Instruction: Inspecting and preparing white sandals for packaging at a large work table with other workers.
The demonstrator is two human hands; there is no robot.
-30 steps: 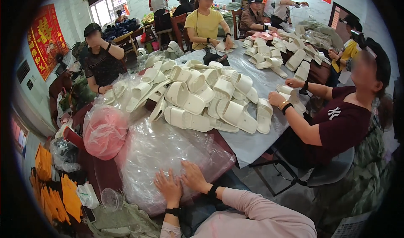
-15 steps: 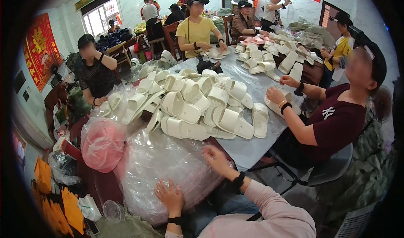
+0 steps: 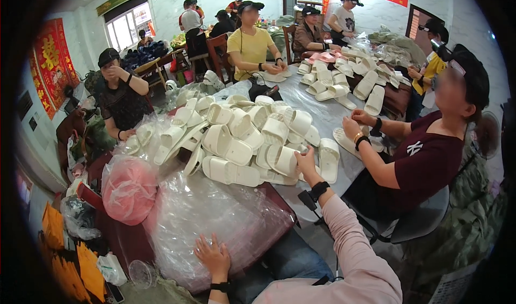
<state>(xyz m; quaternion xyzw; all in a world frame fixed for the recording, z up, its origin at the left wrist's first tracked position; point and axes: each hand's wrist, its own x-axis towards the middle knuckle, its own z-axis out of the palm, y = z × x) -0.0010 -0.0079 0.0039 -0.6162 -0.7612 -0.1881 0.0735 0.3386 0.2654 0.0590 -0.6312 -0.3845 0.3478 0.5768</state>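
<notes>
Left hand point(image 3: 213, 256) lies flat, fingers spread; right hand point(image 3: 306, 163) stretches forward, arm extended.

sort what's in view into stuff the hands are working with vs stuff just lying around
In hand:
- left hand on the clear plastic bag
- right hand at the white slippers

Lying about:
- pink bag
- orange packets
- plastic cup

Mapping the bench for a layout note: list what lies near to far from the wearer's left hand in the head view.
Left hand → clear plastic bag bundle → heap of white slippers → person in yellow shirt → window.
</notes>
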